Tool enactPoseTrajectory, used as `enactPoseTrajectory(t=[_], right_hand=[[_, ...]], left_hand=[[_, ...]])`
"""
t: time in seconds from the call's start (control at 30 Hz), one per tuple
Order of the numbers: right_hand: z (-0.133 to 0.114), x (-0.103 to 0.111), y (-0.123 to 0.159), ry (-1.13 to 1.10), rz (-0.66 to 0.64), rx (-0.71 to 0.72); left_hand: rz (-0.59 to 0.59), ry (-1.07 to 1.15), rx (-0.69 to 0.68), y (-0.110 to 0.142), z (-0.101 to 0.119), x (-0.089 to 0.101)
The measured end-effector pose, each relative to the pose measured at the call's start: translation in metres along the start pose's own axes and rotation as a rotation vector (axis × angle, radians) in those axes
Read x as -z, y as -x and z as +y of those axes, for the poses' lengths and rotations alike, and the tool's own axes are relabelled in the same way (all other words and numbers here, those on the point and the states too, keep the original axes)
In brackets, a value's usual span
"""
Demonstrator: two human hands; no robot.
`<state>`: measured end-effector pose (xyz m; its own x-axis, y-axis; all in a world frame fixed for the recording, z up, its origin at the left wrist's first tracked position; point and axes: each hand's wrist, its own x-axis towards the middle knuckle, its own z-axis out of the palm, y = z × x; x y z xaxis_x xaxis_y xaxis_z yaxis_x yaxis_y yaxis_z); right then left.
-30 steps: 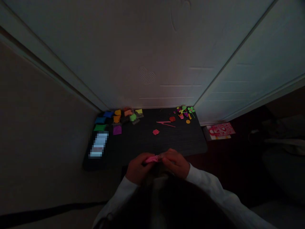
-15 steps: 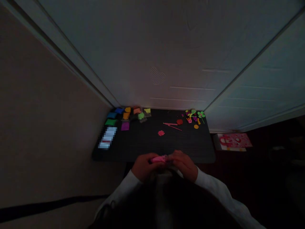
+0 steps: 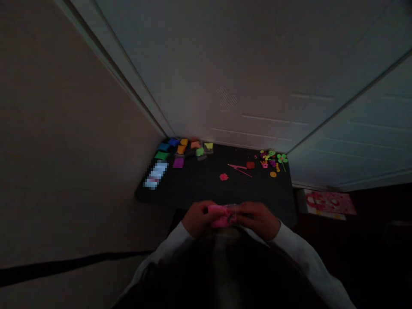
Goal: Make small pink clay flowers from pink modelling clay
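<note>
Close to my body, at the near edge of the dark table [image 3: 193, 189], my left hand [image 3: 199, 218] grips a clear bag of pink clay [image 3: 219, 220] with the thumb across its front. My right hand [image 3: 259, 219] pinches the clear plastic end of the same bag from the other side. Beyond the hands lies a pinkish-red flower-like clay piece [image 3: 223, 177]. Farther back are a pink tool [image 3: 237, 166], a thin pink stick [image 3: 243, 172] and a red lump [image 3: 250, 165].
Several coloured clay packets, among them a purple packet [image 3: 178, 162] and a green packet [image 3: 162, 156], lie at the back left by a blurred bright phone-like rectangle [image 3: 156, 174]. Small clay figures and a green flower [image 3: 282, 159] sit back right. A pink box [image 3: 331, 202] is on the floor.
My view has shifted, so the table appears tilted. The pink bag has turned to show more of its face, and my right hand has moved outward to its clear end.
</note>
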<state>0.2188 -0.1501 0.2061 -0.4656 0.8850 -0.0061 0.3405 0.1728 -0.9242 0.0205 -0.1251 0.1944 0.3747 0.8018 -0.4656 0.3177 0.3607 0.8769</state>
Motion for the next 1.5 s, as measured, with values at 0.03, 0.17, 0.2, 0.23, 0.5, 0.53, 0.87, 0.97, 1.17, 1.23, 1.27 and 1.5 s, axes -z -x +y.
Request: enactPoseTrajectory(t=[0.03,0.17,0.2,0.23,0.5,0.53,0.87,0.97,1.17,1.23,1.27,1.5], right_hand=[[0.0,0.001,-0.001,0.031,0.013,0.004],[0.002,-0.002,-0.006,0.145,0.086,0.007],[0.002,-0.003,-0.007,0.165,0.103,0.009],[0.002,-0.005,-0.007,0.182,0.119,0.01],[-0.002,-0.012,-0.006,0.204,0.109,-0.004],[-0.002,-0.012,-0.006,0.197,0.086,-0.006],[0.006,-0.023,-0.014,0.138,0.02,-0.03],[0.007,-0.025,-0.019,0.138,0.008,-0.028],[0.008,-0.026,-0.026,0.143,0.015,-0.044],[0.009,-0.027,-0.027,0.143,0.027,-0.055],[0.01,-0.028,-0.027,0.142,0.032,-0.059],[0.017,-0.025,-0.03,0.115,-0.03,-0.037]], left_hand=[[0.005,0.024,0.007,0.0,0.001,-0.001],[0.006,0.096,0.031,-0.001,0.007,-0.002],[-0.002,0.111,0.036,-0.001,0.008,-0.003],[-0.014,0.125,0.042,-0.001,0.009,-0.003],[-0.112,0.202,0.09,-0.001,0.003,-0.008],[-0.117,0.204,0.096,-0.001,0.001,-0.008],[-0.031,0.267,0.136,0.002,-0.014,0.001],[-0.008,0.273,0.141,0.0,-0.018,0.006],[-0.017,0.285,0.147,-0.006,-0.018,0.009],[-0.029,0.282,0.145,-0.009,-0.02,0.01],[-0.038,0.281,0.143,-0.01,-0.022,0.01],[-0.122,0.266,0.129,-0.018,-0.033,0.008]])
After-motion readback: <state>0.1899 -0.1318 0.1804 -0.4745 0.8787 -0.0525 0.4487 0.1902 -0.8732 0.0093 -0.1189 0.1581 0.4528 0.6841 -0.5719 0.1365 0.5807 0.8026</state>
